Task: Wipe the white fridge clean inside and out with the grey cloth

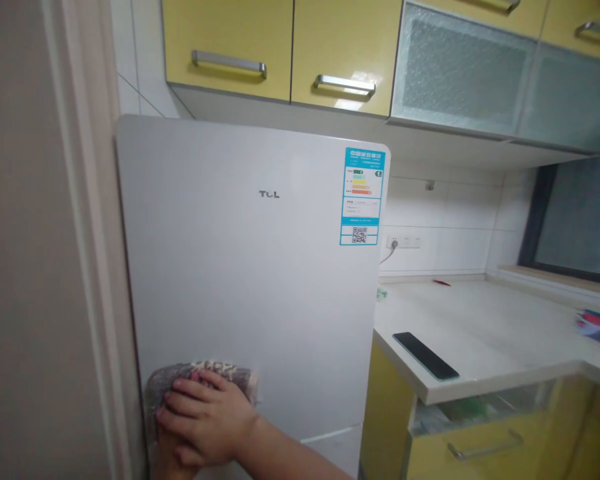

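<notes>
Patterned cloth pressed to the refrigerator door

The patterned cloth [180, 371] is held against the refrigerator door [255, 287], low down near its left edge. It is partly covered by the right hand [210, 415], whose fingers are set close together and curled onto it. Beneath, what seems to be the left hand [169, 451] is mostly hidden; its grip cannot be told. Wiping seems to be in hand, best done with the cloth laid flat, pressure spread evenly and strokes overlapped up to the door's edge. The energy label [361, 197], at the door's upper right corner, is better skirted, lest its border be lifted. A phone [426, 355] is placed near the front left corner of the desk [495, 327].
</notes>
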Action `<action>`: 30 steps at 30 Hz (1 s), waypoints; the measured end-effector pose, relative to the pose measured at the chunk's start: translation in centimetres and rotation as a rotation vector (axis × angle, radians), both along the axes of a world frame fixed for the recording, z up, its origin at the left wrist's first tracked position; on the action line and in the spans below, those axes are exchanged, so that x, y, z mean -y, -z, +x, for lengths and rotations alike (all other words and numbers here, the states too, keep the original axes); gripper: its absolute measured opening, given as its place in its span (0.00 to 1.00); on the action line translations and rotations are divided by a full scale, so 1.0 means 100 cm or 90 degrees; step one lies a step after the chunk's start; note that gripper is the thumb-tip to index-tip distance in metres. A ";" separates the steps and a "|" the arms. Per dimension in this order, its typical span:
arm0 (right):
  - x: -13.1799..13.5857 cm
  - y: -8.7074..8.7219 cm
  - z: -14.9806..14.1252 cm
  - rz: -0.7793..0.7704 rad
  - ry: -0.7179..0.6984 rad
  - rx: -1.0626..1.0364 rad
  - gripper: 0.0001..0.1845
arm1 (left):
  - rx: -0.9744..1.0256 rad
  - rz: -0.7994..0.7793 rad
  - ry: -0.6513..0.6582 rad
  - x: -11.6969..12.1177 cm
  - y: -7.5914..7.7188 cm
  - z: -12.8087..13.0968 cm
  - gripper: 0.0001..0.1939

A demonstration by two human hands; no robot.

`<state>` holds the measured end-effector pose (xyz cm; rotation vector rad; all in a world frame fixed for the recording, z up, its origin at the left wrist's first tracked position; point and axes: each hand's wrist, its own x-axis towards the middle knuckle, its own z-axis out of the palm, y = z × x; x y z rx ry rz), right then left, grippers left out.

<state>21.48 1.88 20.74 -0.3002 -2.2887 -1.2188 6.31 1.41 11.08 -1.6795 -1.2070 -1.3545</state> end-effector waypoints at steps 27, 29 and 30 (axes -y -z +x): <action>-0.032 -0.257 0.060 -0.010 -0.031 -0.214 0.33 | -0.223 0.087 -0.064 -0.028 -0.314 0.070 0.33; -0.032 -0.280 0.087 0.007 0.006 -0.271 0.33 | -0.250 0.065 -0.043 -0.026 -0.350 0.103 0.32; -0.032 -0.289 0.102 0.015 0.023 -0.306 0.32 | -0.265 0.052 -0.028 -0.026 -0.365 0.120 0.32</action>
